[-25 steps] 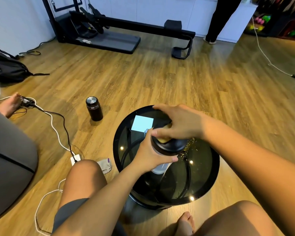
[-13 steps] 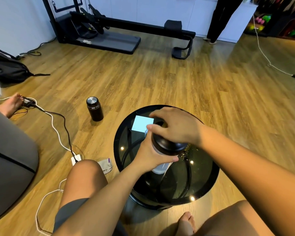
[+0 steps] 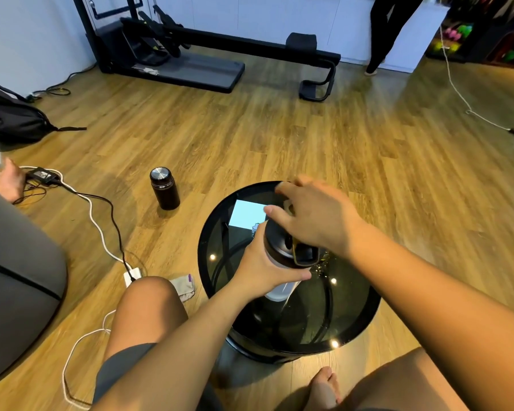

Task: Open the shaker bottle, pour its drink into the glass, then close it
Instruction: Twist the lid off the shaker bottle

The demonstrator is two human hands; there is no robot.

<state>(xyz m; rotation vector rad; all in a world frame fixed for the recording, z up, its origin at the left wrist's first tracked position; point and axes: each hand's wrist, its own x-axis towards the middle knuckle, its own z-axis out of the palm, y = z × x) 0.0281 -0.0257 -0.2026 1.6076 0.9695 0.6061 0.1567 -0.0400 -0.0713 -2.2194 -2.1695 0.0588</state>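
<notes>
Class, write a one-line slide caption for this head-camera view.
Left hand steadies a shaker bottle on a round glass table while the right hand works its lid.

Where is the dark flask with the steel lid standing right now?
In the head view, the dark flask stands upright on the wooden floor, left of the round black table, with cables further left.

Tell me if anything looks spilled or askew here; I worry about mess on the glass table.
No spill shows on the round glass table. The shaker bottle stands upright in the left hand, with the right hand on its lid. The glass is mostly hidden behind them.
</notes>
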